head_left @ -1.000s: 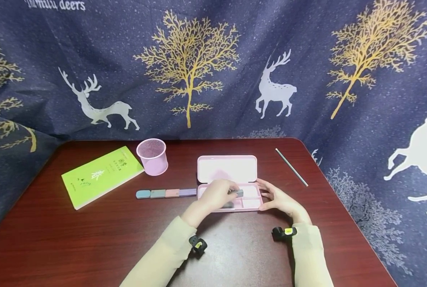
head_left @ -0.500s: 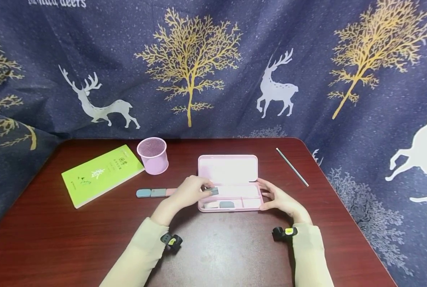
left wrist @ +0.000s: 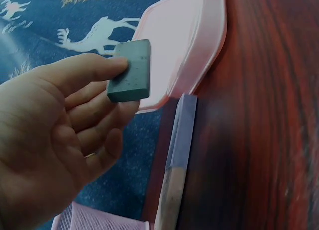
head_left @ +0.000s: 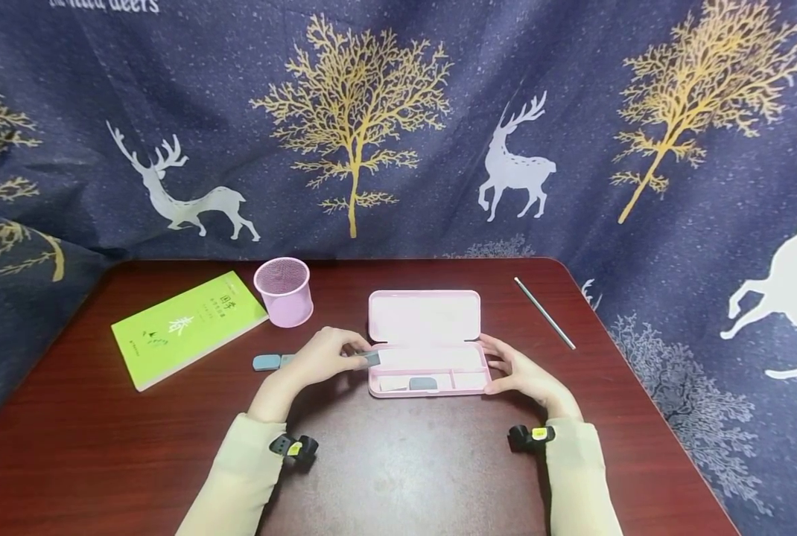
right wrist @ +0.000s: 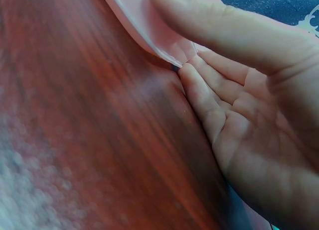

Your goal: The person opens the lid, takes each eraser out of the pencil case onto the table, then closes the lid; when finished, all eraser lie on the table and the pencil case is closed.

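Observation:
Between thumb and fingertips my left hand (head_left: 314, 362) pinches a dark green rectangular eraser (left wrist: 130, 73), held above the table at the left end of an open pink pencil case (head_left: 425, 316). My right hand (head_left: 526, 374) grips the case's right end, thumb at the front corner and fingers along the side. In the front-left compartment lie a blue-grey eraser (head_left: 423, 383) and a whitish piece (head_left: 393, 385). Beneath the left hand runs a row of erasers; a blue one (head_left: 267, 362) shows at its left end, and a purple one (left wrist: 183, 125) appears in the left wrist view.
A pink mesh pen cup (head_left: 284, 298) stands behind the left hand, beside a green book (head_left: 187, 327). To the right of the case lies a thin pencil (head_left: 544, 313). A patterned dark blue cloth (head_left: 398, 134) hangs behind the brown table (head_left: 398, 469).
My left hand has moved left with the green eraser, from over the case to its left end, uncovering the front compartment. My right hand has stayed on the case.

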Demonstrator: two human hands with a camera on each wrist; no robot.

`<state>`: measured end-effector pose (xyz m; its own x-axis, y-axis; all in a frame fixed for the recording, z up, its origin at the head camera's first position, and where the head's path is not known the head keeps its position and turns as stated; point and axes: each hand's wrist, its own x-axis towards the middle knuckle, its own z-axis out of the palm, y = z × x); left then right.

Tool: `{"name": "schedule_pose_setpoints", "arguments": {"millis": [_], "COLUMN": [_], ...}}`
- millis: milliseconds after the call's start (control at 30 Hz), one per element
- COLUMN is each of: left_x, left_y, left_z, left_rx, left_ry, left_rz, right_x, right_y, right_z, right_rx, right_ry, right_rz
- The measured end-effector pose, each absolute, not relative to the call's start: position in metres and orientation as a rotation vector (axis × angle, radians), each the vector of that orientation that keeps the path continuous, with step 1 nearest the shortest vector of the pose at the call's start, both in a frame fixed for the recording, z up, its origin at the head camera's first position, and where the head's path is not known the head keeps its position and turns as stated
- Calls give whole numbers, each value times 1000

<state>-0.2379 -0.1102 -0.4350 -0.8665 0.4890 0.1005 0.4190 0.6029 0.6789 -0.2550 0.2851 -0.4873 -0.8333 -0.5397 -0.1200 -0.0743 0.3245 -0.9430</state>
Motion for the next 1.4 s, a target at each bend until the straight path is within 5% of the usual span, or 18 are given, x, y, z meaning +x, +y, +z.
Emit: {"name": "schedule_pose_setpoints", "arguments": {"millis": [1400], "left_x": [-235], "left_y": [-117], "left_z": [-440], "left_rx": [702], "left_ry": [2632], "left_rz": [837], "right_x": [-255], "right_y": [283], "right_z": [-486], "right_rx": [-539], "right_ry": [2163], "right_rz": [-1525]}}
